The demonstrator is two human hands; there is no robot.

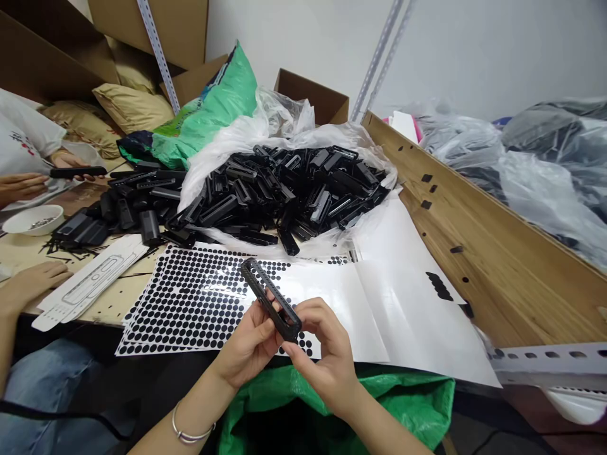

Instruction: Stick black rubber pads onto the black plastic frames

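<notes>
A long black plastic part point(270, 297) with a slotted opening is held tilted above the table's front edge. My left hand point(253, 344) grips it along its left side, with fingertips showing through the slot. At its lower right end, my right hand point(325, 354) has thumb and fingers closed on the same part. Below and behind it lie sheets of round black stickers point(190, 297), with some bare backing on the right. A big heap of similar black parts point(275, 189) lies in a clear plastic bag point(374, 158) beyond the sheets.
On the left a co-worker's hands point(71, 161) hold a black part; another person's hand point(42, 278) rests by printed cards point(95, 278). A white bowl point(33, 218) holds small metal pieces. A wooden board point(493, 246) borders the right. An open green sack point(408, 404) hangs below my hands.
</notes>
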